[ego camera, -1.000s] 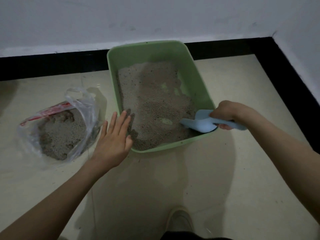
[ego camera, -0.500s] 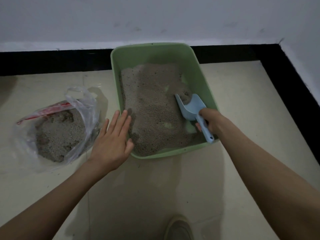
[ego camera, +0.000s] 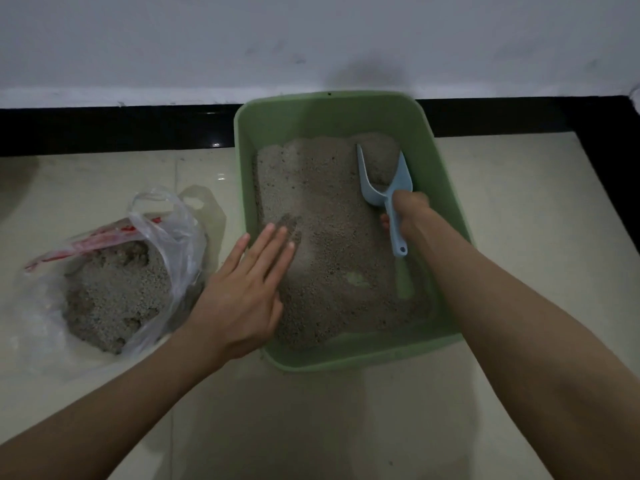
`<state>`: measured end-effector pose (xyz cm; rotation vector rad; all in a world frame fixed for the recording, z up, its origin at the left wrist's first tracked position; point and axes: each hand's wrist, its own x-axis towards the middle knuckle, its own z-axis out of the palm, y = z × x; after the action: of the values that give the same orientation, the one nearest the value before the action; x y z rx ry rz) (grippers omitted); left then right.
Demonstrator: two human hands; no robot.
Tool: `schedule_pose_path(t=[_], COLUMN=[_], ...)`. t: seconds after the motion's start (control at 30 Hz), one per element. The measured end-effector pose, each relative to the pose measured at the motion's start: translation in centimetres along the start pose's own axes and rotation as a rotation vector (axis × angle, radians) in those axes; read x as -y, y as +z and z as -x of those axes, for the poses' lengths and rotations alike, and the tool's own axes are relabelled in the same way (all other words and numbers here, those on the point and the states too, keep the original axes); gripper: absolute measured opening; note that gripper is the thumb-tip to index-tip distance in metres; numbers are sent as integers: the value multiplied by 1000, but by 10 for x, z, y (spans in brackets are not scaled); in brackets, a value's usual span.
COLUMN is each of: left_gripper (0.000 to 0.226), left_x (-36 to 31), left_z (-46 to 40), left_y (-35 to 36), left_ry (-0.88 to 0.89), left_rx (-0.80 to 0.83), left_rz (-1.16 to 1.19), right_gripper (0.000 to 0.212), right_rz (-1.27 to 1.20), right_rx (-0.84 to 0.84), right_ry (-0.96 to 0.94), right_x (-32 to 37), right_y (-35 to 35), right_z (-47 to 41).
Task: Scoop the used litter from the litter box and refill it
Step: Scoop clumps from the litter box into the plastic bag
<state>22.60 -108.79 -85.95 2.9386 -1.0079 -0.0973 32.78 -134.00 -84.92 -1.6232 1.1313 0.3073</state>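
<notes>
A green litter box (ego camera: 446,174) stands on the floor against the wall, holding grey litter (ego camera: 322,209). My right hand (ego camera: 408,211) grips the handle of a light blue scoop (ego camera: 382,181), whose blade digs into the litter at the far right of the box. My left hand (ego camera: 242,292) lies flat with straight fingers on the box's left rim, fingertips over the litter. A clear plastic bag (ego camera: 173,244) with red print sits left of the box, open, with clumped grey litter (ego camera: 110,296) inside.
A white wall with a black skirting (ego camera: 104,129) runs behind the box and turns down the right side. Cream floor tiles (ego camera: 311,427) spread in front of the box and to its right.
My right hand swung the scoop from the box's near right edge into the litter and pushed it toward the far right end. My left hand slid slightly over the rim.
</notes>
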Motion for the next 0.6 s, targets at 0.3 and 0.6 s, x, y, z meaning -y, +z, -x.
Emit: schedule_pose_path(t=[0.3,0.6], left_gripper=[67,74], left_x=[2,-1], left_z=[-2,-1], left_y=[-2,-3], left_ry=[-46,-124], left_rx=[20,55], left_rz=[51,28], right_gripper=[38,29], right_rz=[-87,-98], right_rx=[-37,-21], right_ry=[-25,-187], right_x=[-30,-55], right_y=[-4,-29], right_z=[-1,39])
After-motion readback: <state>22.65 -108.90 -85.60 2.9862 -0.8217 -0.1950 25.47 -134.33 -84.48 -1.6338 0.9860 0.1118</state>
